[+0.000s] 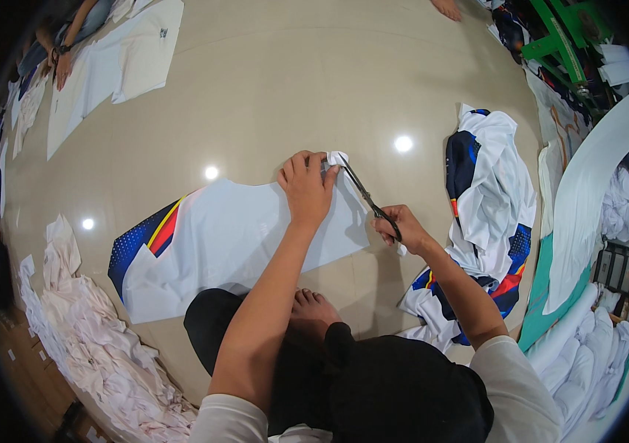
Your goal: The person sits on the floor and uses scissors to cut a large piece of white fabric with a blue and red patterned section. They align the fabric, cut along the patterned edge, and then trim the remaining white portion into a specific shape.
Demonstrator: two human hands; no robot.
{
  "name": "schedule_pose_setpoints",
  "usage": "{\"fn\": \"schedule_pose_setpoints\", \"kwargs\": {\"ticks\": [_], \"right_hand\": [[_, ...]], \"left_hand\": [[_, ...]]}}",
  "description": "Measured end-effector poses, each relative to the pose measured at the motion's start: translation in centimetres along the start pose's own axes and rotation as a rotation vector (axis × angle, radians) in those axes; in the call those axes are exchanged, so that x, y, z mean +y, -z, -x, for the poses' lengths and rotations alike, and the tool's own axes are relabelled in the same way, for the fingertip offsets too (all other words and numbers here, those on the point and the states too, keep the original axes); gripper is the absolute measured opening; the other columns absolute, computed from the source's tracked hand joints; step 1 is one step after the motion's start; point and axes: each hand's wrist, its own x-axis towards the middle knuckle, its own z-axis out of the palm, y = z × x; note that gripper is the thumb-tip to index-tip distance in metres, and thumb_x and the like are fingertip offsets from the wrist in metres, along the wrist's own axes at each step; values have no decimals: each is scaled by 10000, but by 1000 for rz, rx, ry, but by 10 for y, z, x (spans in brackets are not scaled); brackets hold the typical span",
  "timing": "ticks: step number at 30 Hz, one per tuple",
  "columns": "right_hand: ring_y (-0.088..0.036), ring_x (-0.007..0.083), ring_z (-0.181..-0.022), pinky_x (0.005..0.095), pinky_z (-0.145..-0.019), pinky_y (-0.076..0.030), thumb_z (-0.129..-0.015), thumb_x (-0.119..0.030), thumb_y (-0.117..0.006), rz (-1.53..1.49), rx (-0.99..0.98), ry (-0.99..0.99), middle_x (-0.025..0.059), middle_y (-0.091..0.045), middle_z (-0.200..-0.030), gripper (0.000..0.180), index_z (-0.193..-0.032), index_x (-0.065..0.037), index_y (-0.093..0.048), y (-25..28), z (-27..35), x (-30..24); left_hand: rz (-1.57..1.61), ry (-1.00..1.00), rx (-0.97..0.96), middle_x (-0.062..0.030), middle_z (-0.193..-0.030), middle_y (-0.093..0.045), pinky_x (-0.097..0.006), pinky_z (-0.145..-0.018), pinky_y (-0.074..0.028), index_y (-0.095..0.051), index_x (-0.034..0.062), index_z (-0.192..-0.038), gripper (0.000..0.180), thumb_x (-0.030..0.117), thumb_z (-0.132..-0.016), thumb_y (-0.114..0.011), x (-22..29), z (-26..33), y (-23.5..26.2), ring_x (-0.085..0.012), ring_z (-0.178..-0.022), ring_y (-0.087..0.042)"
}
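Note:
A large cut piece of white fabric [233, 229] lies on the floor in front of me, its left end printed in dark blue, red and yellow. My left hand [307, 184] rests on its upper right corner, fingers bent, gripping the edge between thumb and fingers. In my right hand [401, 227] are dark-handled scissors [365, 194], pointing up and left. Their tips reach a small folded white bit of the fabric beside my left thumb. Whether the blades are apart is hard to make out.
A heap of white and blue printed fabric [491, 184] lies to the right, crumpled pale cloth [100, 340] at lower left. Another person's hand [63, 70] touches white panels [137, 59] at upper left. A green metal frame [558, 44] and white rolls [573, 354] line the right side.

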Motion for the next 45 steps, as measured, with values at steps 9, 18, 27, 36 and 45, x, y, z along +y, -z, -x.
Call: {"fn": "schedule_pose_setpoints", "kwargs": {"ticks": [9,18,27,36,45], "right_hand": [[-538,82,-489,248,-488,-413,-902,-211,-743,-1,20,-17,-1,-573,-587,249,-740,-68,-619,5,4,8],[-523,79,-575,254,-541,-437,-887,-240,-780,31,-112,-32,-24,-557,-676,241,-800,-64,-640,14,11,15],[-529,76,-628,253,-591,-451,-876,-232,-770,-72,-230,96,-24,-550,-705,216,-836,-73,-628,3,13,8],[-536,88,-640,255,-599,-450,-870,-203,-723,-31,-270,62,-17,-550,-712,185,-844,-60,-609,4,10,9],[-532,87,-640,256,-585,-442,-856,-201,-720,-79,-247,116,-15,-545,-713,191,-855,-50,-603,-13,13,5]], "left_hand": [[149,25,-358,-74,-1031,-692,-491,-1095,-287,-734,91,-1086,229,287,-967,-748,-9,-23,18,-271,-1029,-593],[620,371,-621,-73,-909,-729,-325,-739,-484,-741,21,-1084,270,274,-990,-751,-17,-35,49,-166,-778,-584],[742,472,-822,11,-956,-702,-272,-831,-467,-733,25,-1156,252,240,-1033,-695,-9,-32,77,-74,-868,-563],[982,513,-745,43,-1023,-696,-242,-906,-438,-661,30,-1312,368,256,-1029,-727,-20,-24,77,-54,-906,-528],[1007,505,-736,-6,-1084,-762,-251,-867,-483,-616,45,-1360,352,170,-1041,-696,-13,-24,87,-61,-934,-616]]}}
